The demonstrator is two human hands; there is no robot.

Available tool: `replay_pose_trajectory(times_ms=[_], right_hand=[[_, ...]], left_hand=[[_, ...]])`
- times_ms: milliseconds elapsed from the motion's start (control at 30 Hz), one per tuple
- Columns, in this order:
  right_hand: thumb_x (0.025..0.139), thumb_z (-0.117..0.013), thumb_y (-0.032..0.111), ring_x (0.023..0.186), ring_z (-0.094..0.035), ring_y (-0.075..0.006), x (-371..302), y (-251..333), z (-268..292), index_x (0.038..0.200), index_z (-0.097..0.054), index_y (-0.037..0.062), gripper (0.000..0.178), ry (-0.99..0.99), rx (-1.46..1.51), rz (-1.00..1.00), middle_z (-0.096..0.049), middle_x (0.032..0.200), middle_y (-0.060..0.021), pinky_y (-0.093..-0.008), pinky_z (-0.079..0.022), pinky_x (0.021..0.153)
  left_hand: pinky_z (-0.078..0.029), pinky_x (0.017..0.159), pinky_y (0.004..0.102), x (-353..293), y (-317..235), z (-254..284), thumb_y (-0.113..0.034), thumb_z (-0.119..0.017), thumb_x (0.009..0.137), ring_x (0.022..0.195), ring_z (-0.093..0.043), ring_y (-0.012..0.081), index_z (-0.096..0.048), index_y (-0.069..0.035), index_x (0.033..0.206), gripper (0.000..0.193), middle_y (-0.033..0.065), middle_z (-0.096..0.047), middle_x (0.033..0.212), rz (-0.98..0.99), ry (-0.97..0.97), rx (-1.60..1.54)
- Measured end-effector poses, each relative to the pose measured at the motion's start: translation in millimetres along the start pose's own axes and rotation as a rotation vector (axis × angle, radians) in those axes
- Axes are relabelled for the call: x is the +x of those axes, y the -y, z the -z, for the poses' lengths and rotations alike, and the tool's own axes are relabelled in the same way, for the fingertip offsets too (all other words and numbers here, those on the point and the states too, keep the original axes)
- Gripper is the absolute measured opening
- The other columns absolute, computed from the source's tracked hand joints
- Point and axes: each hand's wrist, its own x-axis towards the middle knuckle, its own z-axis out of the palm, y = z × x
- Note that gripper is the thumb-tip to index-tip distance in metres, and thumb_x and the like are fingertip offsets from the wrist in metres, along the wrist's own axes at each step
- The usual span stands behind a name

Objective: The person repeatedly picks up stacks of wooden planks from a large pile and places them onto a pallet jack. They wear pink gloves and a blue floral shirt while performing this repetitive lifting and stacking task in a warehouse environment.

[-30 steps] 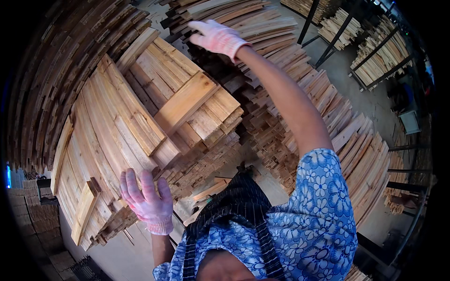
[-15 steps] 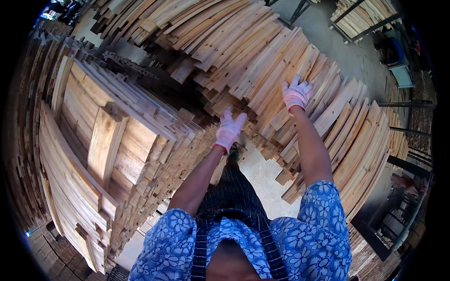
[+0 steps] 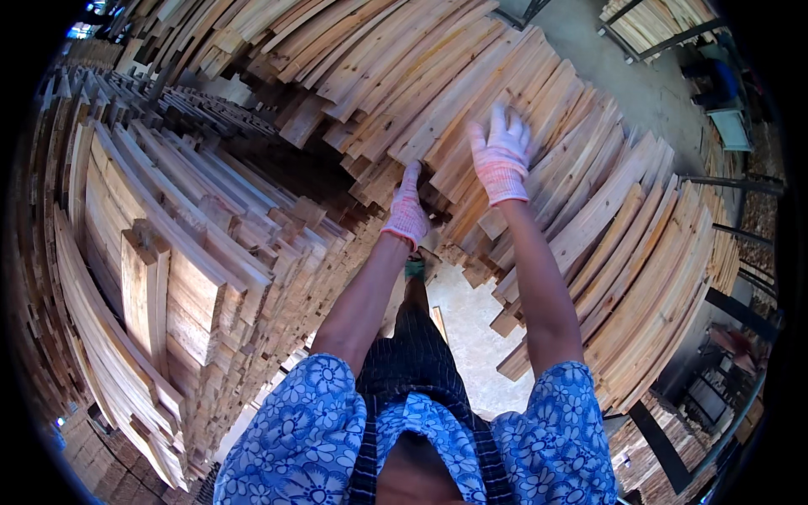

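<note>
Long pale wooden boards (image 3: pixel 459 118) lie side by side in a wide stack in front of me, their cut ends toward me. My left hand (image 3: pixel 407 215), in a white and pink knitted glove, is at these ends. One of its digits points up against the wood; the other fingers are hidden, so I cannot make out a grip. To its right, my right hand (image 3: pixel 502 156), gloved alike, is over the boards' upper faces with its fingers stretched and apart. Nothing is held in it. Whether its palm touches the wood is unclear.
A tall stack of boards (image 3: pixel 194 295) stands close on my left, with a short wooden block (image 3: pixel 145 286) against its side. Grey floor (image 3: pixel 475 328) shows by my feet. Dark metal bars (image 3: pixel 732 185) and a rack of lumber (image 3: pixel 665 25) are to the right.
My right hand has moved left across the boards. My left hand has turned, its spread fingers now mostly out of sight at the board ends. The view has shifted slightly.
</note>
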Motion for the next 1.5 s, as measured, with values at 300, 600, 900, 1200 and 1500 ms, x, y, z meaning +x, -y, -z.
replay_pose_trajectory(times_ms=[300, 600, 900, 1200, 1500], right_hand=[[0.094, -0.056, 0.066, 0.145, -0.035, -0.0457, 4.9, 5.4, 23.1, 0.154, -0.044, 0.0152, 0.080, 0.068, 0.307, -0.129, -0.037, 0.155, -0.0322, -0.0599, -0.017, 0.122], [0.098, -0.053, 0.062, 0.146, -0.025, -0.0550, 2.1, 20.8, -33.4, 0.157, -0.039, 0.0108, 0.079, -0.064, 0.234, -0.020, -0.029, 0.154, -0.0392, -0.0619, -0.014, 0.123], [0.094, -0.061, 0.064, 0.149, -0.025, -0.0501, 15.8, -1.0, 7.7, 0.158, -0.040, 0.0139, 0.084, 0.024, 0.526, -0.113, -0.020, 0.161, -0.0355, -0.0501, -0.023, 0.123], [0.099, -0.063, 0.050, 0.128, -0.057, -0.0270, 35.3, -44.2, 106.9, 0.147, -0.052, 0.0080, 0.065, 0.494, 1.796, -0.688, -0.057, 0.143, -0.0091, -0.0419, -0.049, 0.108], [0.103, -0.056, 0.053, 0.136, -0.049, -0.0275, -108.4, -11.5, 129.9, 0.158, -0.032, 0.0105, 0.074, 0.536, 1.651, -0.619, -0.046, 0.149, -0.0130, -0.0415, -0.044, 0.111]], left_hand=[[-0.049, 0.086, 0.0570, -42.4, 6.5, 10.0, -0.057, -0.068, 0.092, 0.105, -0.060, 0.0282, -0.056, -0.017, 0.115, 0.049, 0.0070, -0.055, 0.111, -0.254, 0.294, 0.062], [-0.043, 0.108, 0.0624, 18.4, -38.1, -11.6, -0.072, -0.067, 0.087, 0.127, -0.058, 0.0324, -0.051, -0.011, 0.147, 0.087, 0.0125, -0.058, 0.142, -0.238, 0.093, -0.071], [-0.048, 0.100, 0.0502, -28.5, -31.3, -35.9, -0.076, -0.064, 0.086, 0.115, -0.056, 0.0264, -0.054, -0.014, 0.140, 0.083, 0.0119, -0.056, 0.128, -0.139, 0.083, 0.155], [-0.046, 0.109, 0.0442, -63.5, -43.4, -130.9, -0.072, -0.061, 0.092, 0.140, -0.046, 0.0278, -0.036, -0.007, 0.158, 0.096, 0.0159, -0.046, 0.154, -0.350, 0.484, 0.587], [-0.049, 0.104, 0.0371, -149.1, -15.9, -13.7, -0.067, -0.068, 0.090, 0.124, -0.059, 0.0217, -0.035, -0.011, 0.158, 0.093, 0.0125, -0.057, 0.141, -0.172, 0.619, 0.662]])
